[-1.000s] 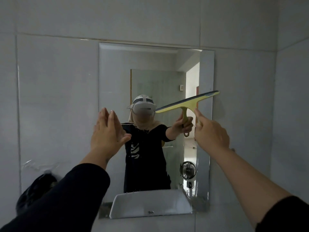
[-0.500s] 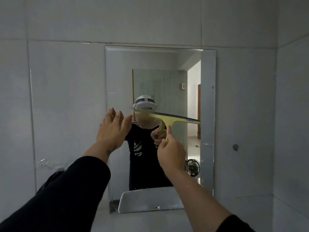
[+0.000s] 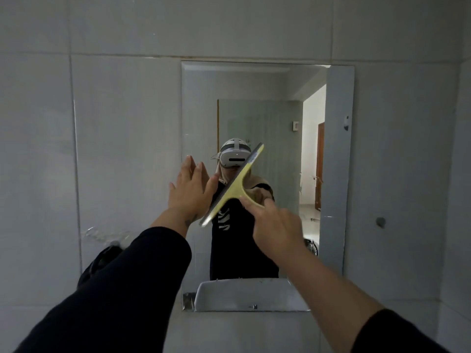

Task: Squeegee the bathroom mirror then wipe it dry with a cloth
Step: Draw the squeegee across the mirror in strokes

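A rectangular mirror hangs on the grey tiled wall ahead. My right hand grips the handle of a yellow squeegee, whose blade runs steeply from lower left to upper right over the mirror's left-centre area. Whether the blade touches the glass I cannot tell. My left hand is raised flat with fingers together, at the mirror's left edge just left of the blade. No cloth is in view.
The mirror reflects a person in black clothes with a white headset, and a white sink at its bottom. A dark object hangs on the wall at lower left. A small wall knob sits right of the mirror.
The squeegee has travelled from the mirror's right edge leftwards and downwards, and its blade has turned from near level to steeply slanted. My left hand stays raised by the left edge.
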`<state>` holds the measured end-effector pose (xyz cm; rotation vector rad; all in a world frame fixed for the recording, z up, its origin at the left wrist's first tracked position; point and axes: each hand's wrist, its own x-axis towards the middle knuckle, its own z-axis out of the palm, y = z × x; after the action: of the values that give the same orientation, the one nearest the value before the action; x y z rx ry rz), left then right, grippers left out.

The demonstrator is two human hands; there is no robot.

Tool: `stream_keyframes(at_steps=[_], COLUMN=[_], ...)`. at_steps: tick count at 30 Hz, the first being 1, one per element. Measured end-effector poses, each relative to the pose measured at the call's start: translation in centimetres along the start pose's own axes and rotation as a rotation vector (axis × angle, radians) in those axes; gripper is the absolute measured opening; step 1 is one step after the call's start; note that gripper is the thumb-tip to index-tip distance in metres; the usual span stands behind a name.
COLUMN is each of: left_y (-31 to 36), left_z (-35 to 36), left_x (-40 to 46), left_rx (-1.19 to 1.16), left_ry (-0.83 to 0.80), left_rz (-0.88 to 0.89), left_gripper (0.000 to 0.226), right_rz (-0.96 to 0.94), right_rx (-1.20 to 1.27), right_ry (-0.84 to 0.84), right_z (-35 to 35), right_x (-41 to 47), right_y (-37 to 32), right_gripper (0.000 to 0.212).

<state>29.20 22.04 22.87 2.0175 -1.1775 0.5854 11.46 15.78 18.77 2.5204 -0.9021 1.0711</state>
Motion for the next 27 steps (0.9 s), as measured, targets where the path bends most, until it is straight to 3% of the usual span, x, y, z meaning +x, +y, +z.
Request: stream_keyframes(at_steps=[7,16,27], left_y=[0.6,2.7,2.5], left_z=[1.0,4.6,5.7], left_x=[-0.5,-2.5,-2.4], left_rx=[0.107,0.129,0.122], left_ry=[0.040,0.063,-0.009], left_rz=[-0.029,0.135,0.124], left_gripper=[0.069,0.067,0.072], right_rz=[0.076,0.284,0.530], right_rx=[-0.063,0.012,0.295], right_ry=[-0.030,-0.026,-0.032], right_z=[-2.1,-2.0,0.2], right_x=[-0.5,-2.0,-5.4], right_y=[4.4,8.3,10.2], right_gripper=[0.068,0.061,0.052])
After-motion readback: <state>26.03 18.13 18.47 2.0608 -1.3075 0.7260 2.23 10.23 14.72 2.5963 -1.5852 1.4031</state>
